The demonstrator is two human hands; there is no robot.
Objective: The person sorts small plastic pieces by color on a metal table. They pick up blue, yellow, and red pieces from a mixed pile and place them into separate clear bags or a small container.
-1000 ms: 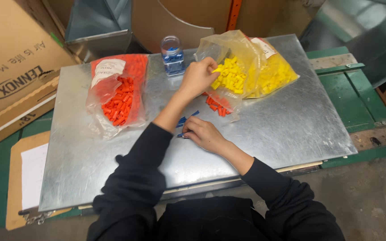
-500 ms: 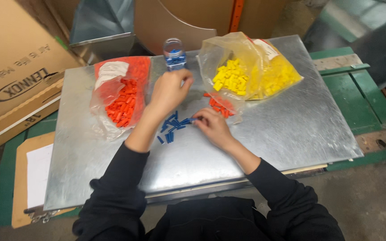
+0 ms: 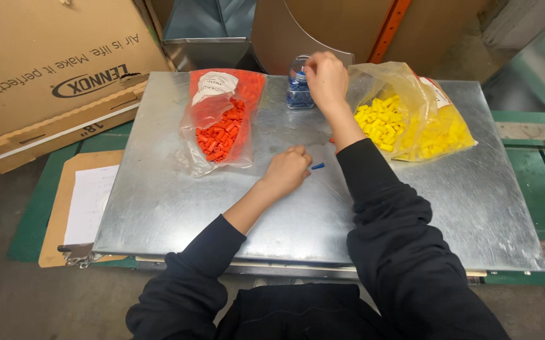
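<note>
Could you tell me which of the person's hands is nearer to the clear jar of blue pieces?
Right. The right hand is at the top of the clear jar, touching it. The left hand rests lower on the metal sheet, beside a loose blue piece.

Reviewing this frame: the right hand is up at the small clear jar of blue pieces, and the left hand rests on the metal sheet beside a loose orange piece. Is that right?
One detail is off: the loose piece beside the left hand is blue, not orange, as the head view shows. The rest stands: the right hand is at the small clear jar of blue pieces, and the left hand rests on the metal sheet.
</note>
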